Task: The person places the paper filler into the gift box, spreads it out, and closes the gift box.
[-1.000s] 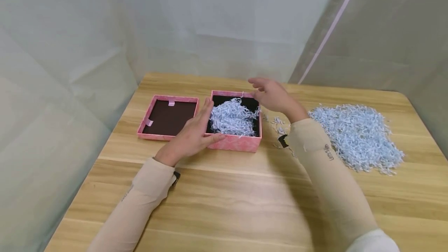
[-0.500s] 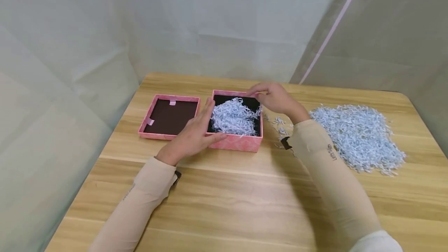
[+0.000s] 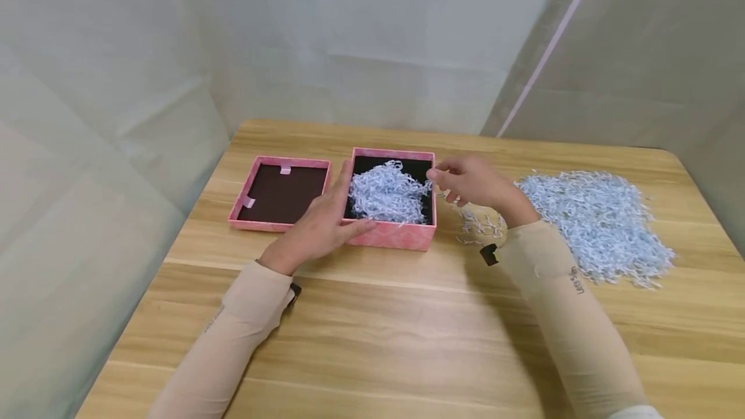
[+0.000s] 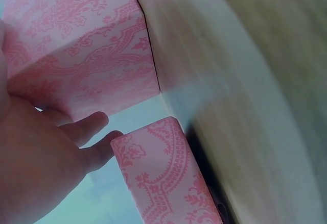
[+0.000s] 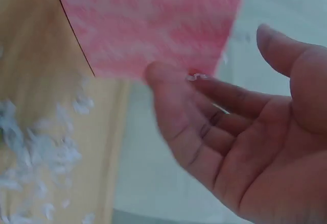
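Note:
A pink patterned box [image 3: 388, 236] with a black inside holds a heap of pale blue shredded paper [image 3: 387, 193]. My left hand [image 3: 317, 228] rests against its left side, fingers straight along the wall and thumb at the front rim. In the left wrist view those fingers lie between the box wall [image 4: 87, 45] and the box lid [image 4: 163, 178]. My right hand [image 3: 474, 181] hovers at the right rim, fingers loosely bent. The right wrist view shows its thumb apart from the fingers, with one tiny paper shred [image 5: 196, 76] at a finger.
The pink lid [image 3: 282, 194] lies upturned left of the box, with two small ribbon tabs inside. A wide pile of shredded paper [image 3: 599, 225] spreads over the right of the wooden table [image 3: 384, 341]. Loose shreds [image 3: 483, 224] lie between box and pile.
My right hand has come from above the box's back right corner to its right rim, moving toward me and slightly right. My left hand, the box and the lid stay in place.

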A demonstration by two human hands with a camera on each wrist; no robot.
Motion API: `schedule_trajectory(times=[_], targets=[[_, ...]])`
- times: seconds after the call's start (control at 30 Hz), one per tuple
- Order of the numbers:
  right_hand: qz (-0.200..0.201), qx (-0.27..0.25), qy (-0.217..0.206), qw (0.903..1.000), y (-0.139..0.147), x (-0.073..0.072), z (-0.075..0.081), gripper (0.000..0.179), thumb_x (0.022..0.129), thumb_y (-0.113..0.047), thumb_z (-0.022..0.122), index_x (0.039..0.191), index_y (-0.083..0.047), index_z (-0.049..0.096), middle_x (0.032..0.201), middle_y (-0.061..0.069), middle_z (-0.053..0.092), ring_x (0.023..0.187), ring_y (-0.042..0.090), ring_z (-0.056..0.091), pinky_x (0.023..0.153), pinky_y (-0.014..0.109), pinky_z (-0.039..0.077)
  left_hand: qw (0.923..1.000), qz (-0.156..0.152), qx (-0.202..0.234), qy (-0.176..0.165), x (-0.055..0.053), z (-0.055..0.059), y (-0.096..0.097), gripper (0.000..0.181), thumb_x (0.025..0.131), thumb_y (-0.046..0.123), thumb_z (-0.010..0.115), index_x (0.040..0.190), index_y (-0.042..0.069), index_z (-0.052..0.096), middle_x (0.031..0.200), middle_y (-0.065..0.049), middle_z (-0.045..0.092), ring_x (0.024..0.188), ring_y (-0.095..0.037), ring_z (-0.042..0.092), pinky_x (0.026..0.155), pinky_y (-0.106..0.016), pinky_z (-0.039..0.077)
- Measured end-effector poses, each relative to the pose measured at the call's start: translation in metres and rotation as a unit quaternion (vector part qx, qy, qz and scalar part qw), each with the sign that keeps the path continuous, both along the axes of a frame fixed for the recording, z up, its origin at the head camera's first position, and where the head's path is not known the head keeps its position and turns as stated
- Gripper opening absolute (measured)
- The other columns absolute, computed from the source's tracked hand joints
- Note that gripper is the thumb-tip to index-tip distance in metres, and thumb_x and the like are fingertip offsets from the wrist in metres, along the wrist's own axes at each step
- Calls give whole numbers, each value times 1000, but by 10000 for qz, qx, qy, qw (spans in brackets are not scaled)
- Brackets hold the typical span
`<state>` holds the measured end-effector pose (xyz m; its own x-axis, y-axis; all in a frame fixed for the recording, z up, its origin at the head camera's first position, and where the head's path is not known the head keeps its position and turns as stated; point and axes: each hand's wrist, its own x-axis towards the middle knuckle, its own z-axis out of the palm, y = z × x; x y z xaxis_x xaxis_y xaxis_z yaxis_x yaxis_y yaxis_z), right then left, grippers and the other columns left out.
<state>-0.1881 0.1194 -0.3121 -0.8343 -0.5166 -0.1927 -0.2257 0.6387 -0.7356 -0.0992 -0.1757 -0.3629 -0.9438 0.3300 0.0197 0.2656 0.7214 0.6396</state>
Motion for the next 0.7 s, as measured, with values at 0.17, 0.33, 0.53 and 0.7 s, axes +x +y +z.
schedule_trajectory(times=[0.17,0.33,0.53,0.7], targets=[[-184,55,757,9969,-14,12,2,23,104,-20,60,89,-3,63,73,8,56,64,22,53,63,36,46,9999,12,-63,-91,1,0,-1,112,93,65,60,157,28,-24,169,-3,-9,153,-29,3,117,-61,12],[141,150,1754,9843,-37,26,12,14,101,-17,64,99,-6,72,84,6,63,75,22,56,72,40,46,9998,18,-21,-175,1,0,-1,111,93,64,60,158,27,-22,169,-2,-9,153,-28,3,118,-58,12],[1334,786,1617,9746,-63,31,9,63,95,-29,74,151,-15,49,152,19,43,138,34,42,110,52,37,9999,-42,-28,-159,0,1,-1,110,94,63,60,159,25,-21,169,-3,-7,153,-29,6,116,-62,14],[1838,1597,1285,9614,-85,23,-5,80,93,-29,77,160,-25,34,156,26,34,142,38,37,111,53,37,9998,-39,-66,-187,1,0,-1,110,94,63,59,160,20,-19,169,-5,-6,152,-31,7,117,-59,16]])
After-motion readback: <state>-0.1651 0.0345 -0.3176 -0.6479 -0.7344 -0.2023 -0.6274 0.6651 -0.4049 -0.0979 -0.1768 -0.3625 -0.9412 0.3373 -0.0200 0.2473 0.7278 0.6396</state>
